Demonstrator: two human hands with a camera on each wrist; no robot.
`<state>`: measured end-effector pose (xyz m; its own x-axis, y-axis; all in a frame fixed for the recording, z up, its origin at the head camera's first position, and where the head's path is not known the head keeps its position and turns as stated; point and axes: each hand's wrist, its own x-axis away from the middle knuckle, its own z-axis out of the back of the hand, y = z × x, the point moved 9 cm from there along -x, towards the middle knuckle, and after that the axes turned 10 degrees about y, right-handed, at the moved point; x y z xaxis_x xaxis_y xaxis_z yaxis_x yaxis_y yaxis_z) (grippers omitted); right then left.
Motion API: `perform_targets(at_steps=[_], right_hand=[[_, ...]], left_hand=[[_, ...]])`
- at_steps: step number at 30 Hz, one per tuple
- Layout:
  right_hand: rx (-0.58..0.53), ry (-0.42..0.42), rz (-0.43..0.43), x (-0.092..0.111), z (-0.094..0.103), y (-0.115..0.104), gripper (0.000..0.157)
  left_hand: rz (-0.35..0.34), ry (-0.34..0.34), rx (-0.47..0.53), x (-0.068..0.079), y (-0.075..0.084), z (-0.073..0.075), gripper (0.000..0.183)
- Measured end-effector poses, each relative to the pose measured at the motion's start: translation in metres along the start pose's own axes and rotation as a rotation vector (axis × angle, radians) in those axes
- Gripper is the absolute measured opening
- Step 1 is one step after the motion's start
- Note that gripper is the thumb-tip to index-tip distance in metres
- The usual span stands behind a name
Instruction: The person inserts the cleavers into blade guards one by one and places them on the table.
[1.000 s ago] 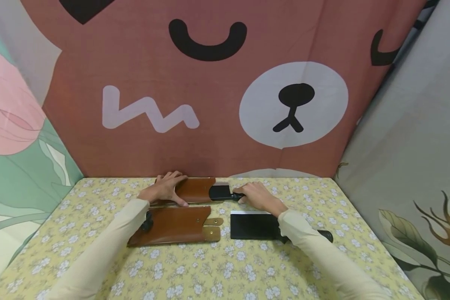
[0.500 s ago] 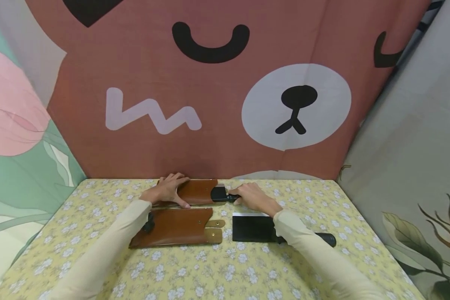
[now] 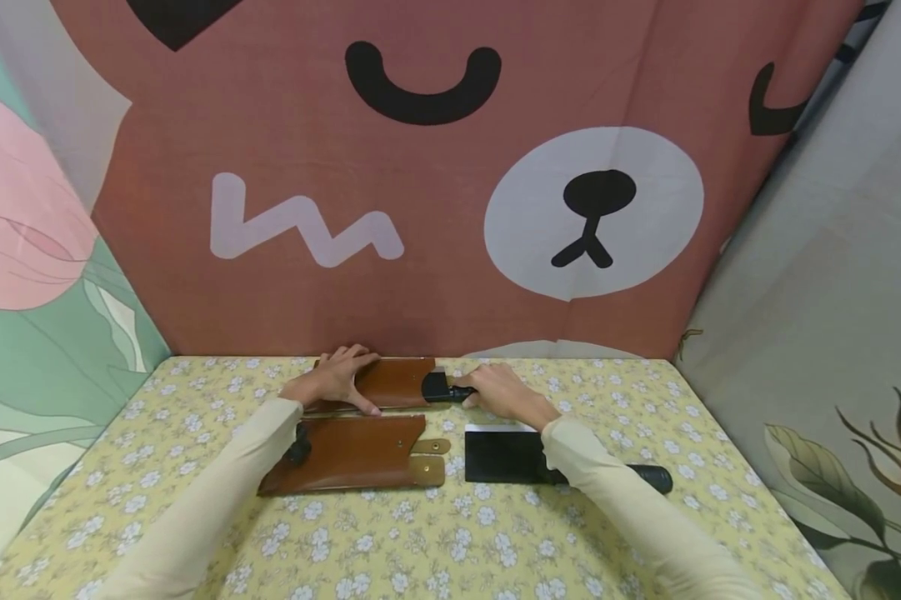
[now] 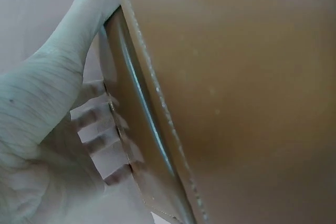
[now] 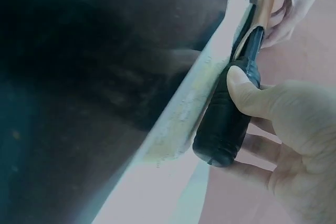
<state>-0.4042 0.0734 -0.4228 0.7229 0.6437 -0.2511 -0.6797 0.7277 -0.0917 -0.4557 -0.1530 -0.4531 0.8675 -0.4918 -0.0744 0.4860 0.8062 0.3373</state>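
Observation:
Toward the back of the table lies a brown leather sheath [image 3: 396,383], and a cleaver [image 3: 435,387] with a black blade is mostly inside its right end. My left hand [image 3: 335,380] spans the sheath's left part, thumb at the near edge and fingers toward the far edge. With my right hand [image 3: 501,392] I grip the cleaver's black handle [image 5: 223,119], thumb along its side in the right wrist view. Only a short stretch of blade shows between the sheath's mouth and the handle.
A second brown sheath [image 3: 356,450] lies nearer, its two snap straps [image 3: 429,471] pointing right. Another black cleaver [image 3: 503,457] with a pale edge lies to its right, partly under my right sleeve. A bear-print cloth [image 3: 420,308] rises behind the flowered table [image 3: 390,550].
The cleaver has slid left, deeper into the far sheath, and my right hand has moved left with it. My left hand stays in place on the sheath.

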Motion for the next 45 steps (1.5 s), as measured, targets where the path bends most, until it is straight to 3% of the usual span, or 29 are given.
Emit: perform_targets(at_steps=[8, 14, 21, 26, 33, 45], right_hand=[[-0.014, -0.024, 0.019, -0.003, 0.005, -0.001, 0.043], [-0.005, -0.028, 0.017, -0.005, 0.005, -0.004, 0.043], [0.053, -0.022, 0.082, -0.011, -0.001, -0.013, 0.042], [0.057, -0.023, 0.052, -0.014, -0.001, -0.014, 0.045], [0.057, -0.007, 0.096, -0.021, -0.002, -0.027, 0.044], [0.038, -0.012, 0.068, -0.019, -0.003, -0.021, 0.04]], left_hand=[[0.025, -0.007, 0.005, 0.0, 0.002, 0.0, 0.119], [0.002, 0.011, 0.027, -0.001, 0.002, 0.001, 0.122], [-0.022, 0.016, 0.074, -0.004, 0.009, 0.0, 0.117], [-0.02, 0.008, 0.068, -0.007, 0.01, 0.0, 0.116], [-0.019, -0.026, 0.085, -0.007, 0.009, 0.003, 0.117], [-0.05, 0.038, 0.086, -0.012, 0.011, 0.0, 0.113]])
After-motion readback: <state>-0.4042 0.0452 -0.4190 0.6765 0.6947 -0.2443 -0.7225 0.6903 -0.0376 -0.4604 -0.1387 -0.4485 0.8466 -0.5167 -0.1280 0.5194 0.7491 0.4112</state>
